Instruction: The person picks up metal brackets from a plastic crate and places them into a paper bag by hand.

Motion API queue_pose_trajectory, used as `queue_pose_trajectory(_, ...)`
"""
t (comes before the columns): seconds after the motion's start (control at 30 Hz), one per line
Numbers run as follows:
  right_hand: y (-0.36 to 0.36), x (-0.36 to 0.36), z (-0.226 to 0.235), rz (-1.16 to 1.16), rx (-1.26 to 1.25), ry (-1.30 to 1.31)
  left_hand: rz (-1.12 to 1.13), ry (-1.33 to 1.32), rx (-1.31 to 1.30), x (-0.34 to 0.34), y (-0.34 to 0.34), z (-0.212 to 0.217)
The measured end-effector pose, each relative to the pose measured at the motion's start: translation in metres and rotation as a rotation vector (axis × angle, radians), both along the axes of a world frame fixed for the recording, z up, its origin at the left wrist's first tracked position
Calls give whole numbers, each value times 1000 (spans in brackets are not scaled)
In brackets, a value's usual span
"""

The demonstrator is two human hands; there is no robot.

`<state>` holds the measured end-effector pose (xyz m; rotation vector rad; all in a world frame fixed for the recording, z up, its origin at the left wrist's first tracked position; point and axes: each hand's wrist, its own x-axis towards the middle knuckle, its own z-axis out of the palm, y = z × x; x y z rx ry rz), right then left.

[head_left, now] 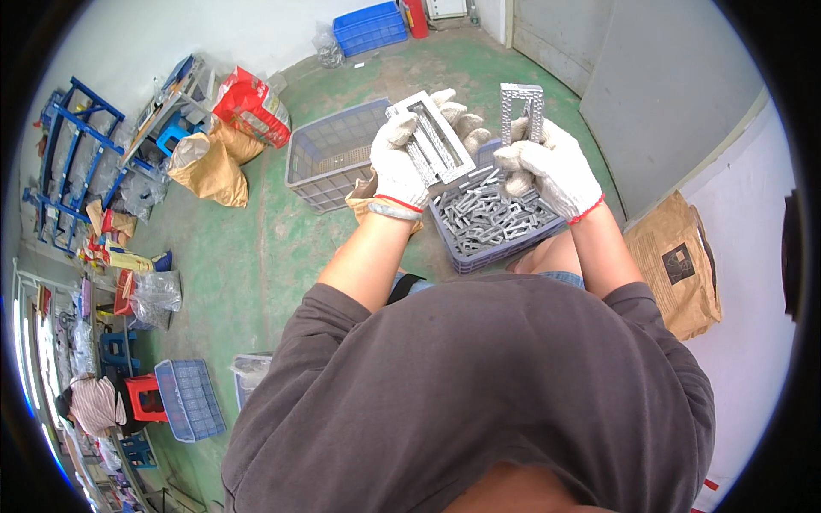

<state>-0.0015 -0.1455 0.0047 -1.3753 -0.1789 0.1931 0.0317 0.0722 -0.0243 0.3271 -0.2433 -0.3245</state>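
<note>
White knit gloves with red cuffs cover both my hands. My left hand (400,162) is closed around a few rectangular silver metal frames (440,137), held together and tilted. In my right hand (552,167) I grip a single silver metal frame (534,98) with a textured face, standing upright above the fingers. Below my hands, a blue-grey plastic crate (492,259) holds a heap of small silver metal parts (487,214). My two hands are apart, both raised over the crate's far side.
A grey crate (329,192) stands left of the parts crate. Brown paper sacks (209,175) and a red bag (256,107) lie farther left; another paper sack (676,265) leans by the right wall. A blue bin (369,30) stands at the back. A person (96,406) is at far left.
</note>
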Motion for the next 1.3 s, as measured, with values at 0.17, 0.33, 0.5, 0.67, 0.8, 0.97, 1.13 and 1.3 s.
queue_pose_trajectory(0.17, 6, -1, 11, -19, 20, 3, 5, 76, 20, -6, -4, 1)
queue_pose_trajectory(0.33, 10, 6, 16, 30, -46, -1, 15, 163, 77, -5, -4, -7)
queue_pose_trajectory(0.5, 14, 11, 12, 3, -285, -58, 4, 122, 105, -20, -17, 7)
queue_pose_trajectory(0.67, 14, 16, 7, 5, -522, -179, -89, 88, 75, -19, -16, 0)
queue_pose_trajectory(0.8, 11, 16, 7, 86, -692, -331, -35, 159, 60, -11, -13, -14)
queue_pose_trajectory(0.97, 13, 8, 10, 189, -266, -104, -5, 190, 69, -6, -9, -29)
queue_pose_trajectory(1.13, 14, 6, 13, 21, -324, -103, -94, 123, -149, -5, -5, -35)
queue_pose_trajectory(1.3, 2, 14, 13, -106, -702, -374, -168, 71, -211, -9, -5, -26)
